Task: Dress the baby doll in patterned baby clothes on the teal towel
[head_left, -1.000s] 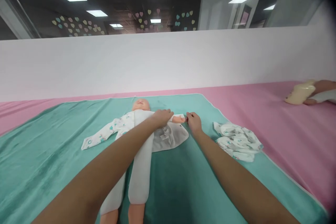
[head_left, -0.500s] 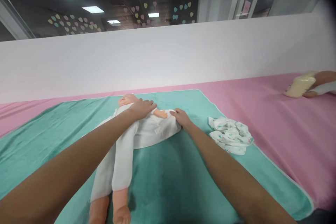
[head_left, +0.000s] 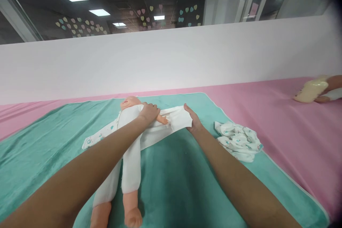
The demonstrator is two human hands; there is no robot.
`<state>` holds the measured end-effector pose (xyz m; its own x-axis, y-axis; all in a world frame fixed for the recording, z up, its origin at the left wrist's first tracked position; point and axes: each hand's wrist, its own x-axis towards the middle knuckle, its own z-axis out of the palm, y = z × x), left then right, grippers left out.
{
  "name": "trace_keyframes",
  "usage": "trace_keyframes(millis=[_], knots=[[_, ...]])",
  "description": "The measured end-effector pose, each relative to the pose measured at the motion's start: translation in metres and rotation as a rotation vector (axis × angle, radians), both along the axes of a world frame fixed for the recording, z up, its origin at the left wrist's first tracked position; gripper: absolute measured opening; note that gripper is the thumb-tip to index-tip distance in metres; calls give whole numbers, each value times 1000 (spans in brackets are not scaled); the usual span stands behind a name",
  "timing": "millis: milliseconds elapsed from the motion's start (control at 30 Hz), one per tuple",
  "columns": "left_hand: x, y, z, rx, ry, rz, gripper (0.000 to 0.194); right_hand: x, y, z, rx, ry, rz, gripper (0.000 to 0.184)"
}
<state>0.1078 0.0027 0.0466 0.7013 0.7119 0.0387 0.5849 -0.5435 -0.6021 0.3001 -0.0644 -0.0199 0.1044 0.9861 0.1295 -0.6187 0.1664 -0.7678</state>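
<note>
A baby doll [head_left: 130, 102] in white clothes lies on its back on a teal blanket [head_left: 171, 181], head away from me and bare feet toward me. My left hand [head_left: 150, 111] is closed over the doll's arm at its chest, the doll's small hand [head_left: 162, 119] poking out beside it. With thumb and fingers, my right hand [head_left: 194, 118] pinches the outer edge of a white cloth flap [head_left: 179, 117], drawn out to the right from the doll. A white printed cloth piece [head_left: 99, 136] sticks out on the doll's left side in view, partly hidden by my forearm.
A crumpled white printed cloth [head_left: 239, 140] lies right of my right forearm. At the far right, another person's hand [head_left: 333, 84] holds a pale yellow baby bottle [head_left: 311, 91] over the pink sheet [head_left: 283, 114]. A white wall [head_left: 171, 60] with glass above stands behind.
My right hand has moved slightly right and pulled the flap's edge up and taut. My left hand has shifted a little right, its fingers more curled. More printed cloth shows at left.
</note>
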Motion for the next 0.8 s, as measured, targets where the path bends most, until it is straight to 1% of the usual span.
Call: trace_keyframes(millis=[100,200,333,467,533,600,700,800], knots=[[4,8,0,-36,-58,54,22,0,-2,0,4,14,34,27],[-1,14,6,-46,-75,82,25,6,-1,-3,-12,3,33,24],[-11,16,15,-45,-60,72,24,13,-1,-5,-43,-28,33,24],[-14,15,18,-16,-73,145,27,14,-3,-3,-41,-68,43,24],[-10,13,16,-7,-83,175,27,12,-3,-1,-33,-69,65,25],[-2,11,10,-23,-115,183,25,6,-4,2,-27,-64,88,25],[11,10,-5,-83,-213,179,25,-10,-8,9,-2,-59,119,25],[20,11,-18,-153,-303,147,30,-32,-16,17,51,-69,173,26]])
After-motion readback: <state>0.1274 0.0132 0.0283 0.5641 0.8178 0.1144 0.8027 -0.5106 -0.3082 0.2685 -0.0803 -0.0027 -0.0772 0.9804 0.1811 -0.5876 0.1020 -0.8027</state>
